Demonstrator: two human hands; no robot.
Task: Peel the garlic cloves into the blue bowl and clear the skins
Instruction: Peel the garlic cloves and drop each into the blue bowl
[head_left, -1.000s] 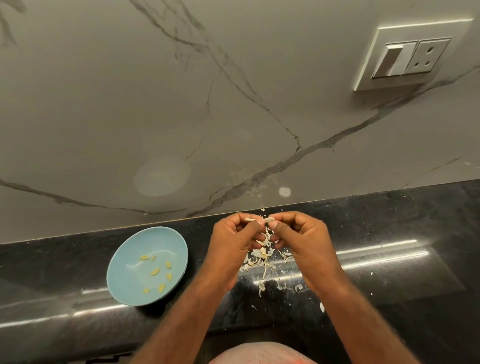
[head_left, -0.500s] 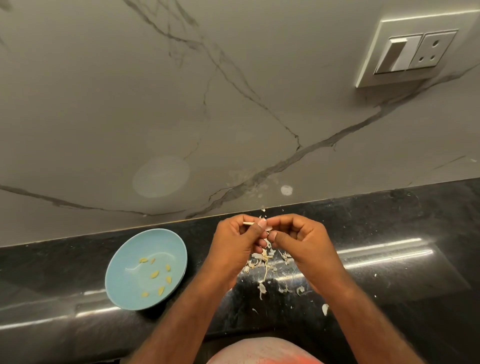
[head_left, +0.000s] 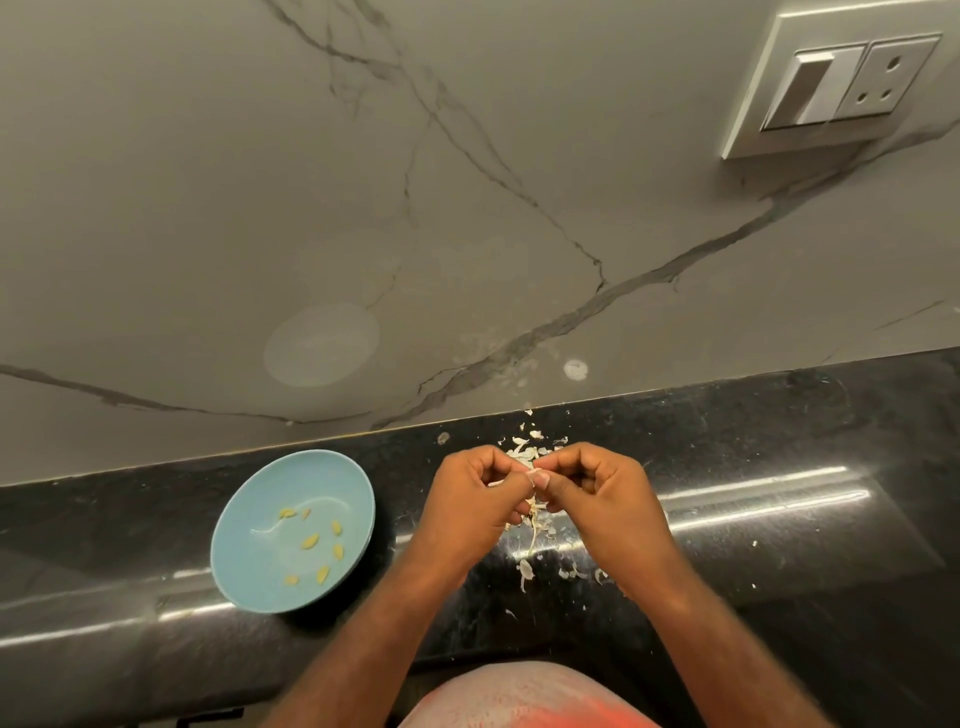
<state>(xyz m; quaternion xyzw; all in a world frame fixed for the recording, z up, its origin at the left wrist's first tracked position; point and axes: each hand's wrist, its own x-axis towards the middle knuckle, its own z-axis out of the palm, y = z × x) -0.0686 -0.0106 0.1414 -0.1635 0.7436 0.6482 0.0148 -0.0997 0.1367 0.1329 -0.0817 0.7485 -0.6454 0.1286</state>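
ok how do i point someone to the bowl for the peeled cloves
On the black countertop below the marbled wall, look just left of the left hand. The blue bowl sits there, round and pale, holding a few yellowish peeled cloves, unlike the white skins lying loose to its right.

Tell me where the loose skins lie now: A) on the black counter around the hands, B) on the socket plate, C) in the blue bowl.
A: skins litter the black counter under the left hand and right hand; the blue bowl holds only peeled cloves.
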